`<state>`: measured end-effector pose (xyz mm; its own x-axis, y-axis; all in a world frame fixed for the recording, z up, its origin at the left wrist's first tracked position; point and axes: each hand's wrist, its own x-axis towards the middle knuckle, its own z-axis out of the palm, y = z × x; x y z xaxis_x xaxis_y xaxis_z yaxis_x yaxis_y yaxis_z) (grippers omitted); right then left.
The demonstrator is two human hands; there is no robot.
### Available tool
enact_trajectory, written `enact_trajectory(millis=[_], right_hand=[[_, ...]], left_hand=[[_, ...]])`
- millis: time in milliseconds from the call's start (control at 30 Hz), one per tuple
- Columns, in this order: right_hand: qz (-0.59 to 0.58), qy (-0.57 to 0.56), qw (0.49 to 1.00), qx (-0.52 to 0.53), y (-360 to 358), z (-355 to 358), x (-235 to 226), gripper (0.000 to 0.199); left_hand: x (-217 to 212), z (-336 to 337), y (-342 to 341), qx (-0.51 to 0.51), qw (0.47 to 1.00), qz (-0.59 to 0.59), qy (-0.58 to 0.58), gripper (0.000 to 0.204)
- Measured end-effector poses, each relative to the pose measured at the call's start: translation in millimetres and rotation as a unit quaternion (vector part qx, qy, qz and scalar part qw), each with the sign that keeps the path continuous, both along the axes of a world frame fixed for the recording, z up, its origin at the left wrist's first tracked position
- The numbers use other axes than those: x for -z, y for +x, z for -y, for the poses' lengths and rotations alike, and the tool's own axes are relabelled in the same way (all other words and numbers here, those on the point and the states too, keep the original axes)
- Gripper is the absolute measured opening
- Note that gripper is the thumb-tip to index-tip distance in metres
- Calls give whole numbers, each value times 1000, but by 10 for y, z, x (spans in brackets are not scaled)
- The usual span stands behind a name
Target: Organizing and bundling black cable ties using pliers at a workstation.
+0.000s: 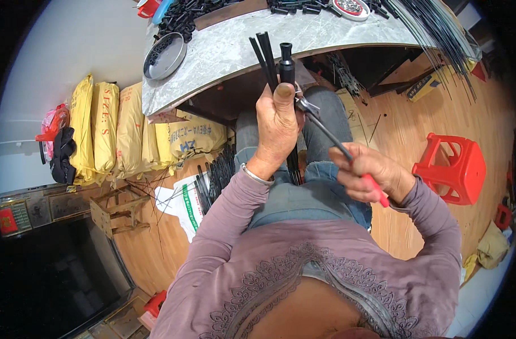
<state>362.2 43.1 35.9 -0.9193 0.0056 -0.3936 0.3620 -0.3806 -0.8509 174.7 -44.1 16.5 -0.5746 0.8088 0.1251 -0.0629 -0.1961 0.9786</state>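
My left hand (pixel 279 124) is closed round a bundle of thin black rods (pixel 265 55) and a thicker black cylindrical handle piece (pixel 286 63), all standing roughly upright, with the thumb pressed on the thick piece. In my right hand (pixel 368 170) is a red-handled tool (pixel 330 134) with a long dark shaft; its exact kind is not plain. The shaft slants up and left to a small shiny metal part (pixel 307 105) beside my left fingers. Whether this metal belongs to the tool I cannot tell. More black rods pass down below my left hand, partly hidden.
Ahead stands a grey marbled table (pixel 229 53) with a round tray (pixel 165 56), black piled parts (pixel 184 22) and long thin rods (pixel 438 34). Yellow sacks (pixel 105 127) line the left wall. A red stool (pixel 453 168) is at right, a wooden stand (pixel 118 212) at left.
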Motion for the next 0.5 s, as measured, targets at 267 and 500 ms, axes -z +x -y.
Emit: enact_trajectory(millis=[267,500], right_hand=[[-105,303,943,90,35,-157,-129,16],[13,145,989,-36,-15,-87,-142,20]], left_hand=[[12,14,-97,25,999,37,-5,64],[-14,34,-98,20,999,16,-32,67]])
